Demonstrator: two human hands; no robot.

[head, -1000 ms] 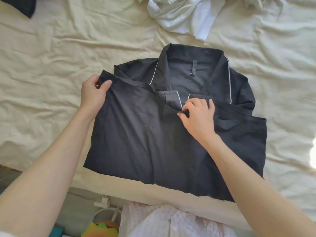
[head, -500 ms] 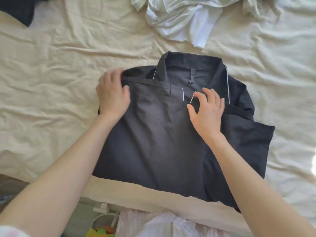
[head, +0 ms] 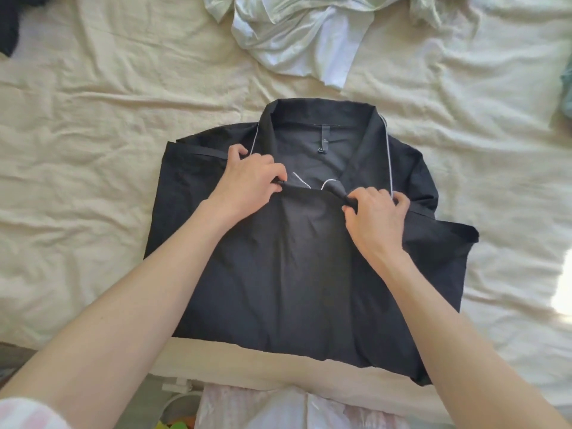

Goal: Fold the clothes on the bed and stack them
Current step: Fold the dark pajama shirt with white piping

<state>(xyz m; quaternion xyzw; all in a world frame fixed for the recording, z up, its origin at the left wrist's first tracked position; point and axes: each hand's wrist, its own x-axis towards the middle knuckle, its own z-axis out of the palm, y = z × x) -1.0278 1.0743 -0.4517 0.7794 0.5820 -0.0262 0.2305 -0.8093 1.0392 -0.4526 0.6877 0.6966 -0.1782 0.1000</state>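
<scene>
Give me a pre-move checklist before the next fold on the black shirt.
1. Left hand pinches the folded edge: ok.
2. Right hand pinches the same edge: ok.
3. Black shirt lies flat on the bed sheet: ok.
4. Shirt's sides even: not ok, right side sticks out further.
5. White clothes lie apart from the shirt: ok.
6. Folded stack to put it on: cannot tell, none in view.

Black collared shirt (head: 294, 274) is lying on cream wrinkled bedsheet (head: 93, 150), near its front edge; crumpled white cotton garment (head: 297, 35) is lying behind it.
</scene>
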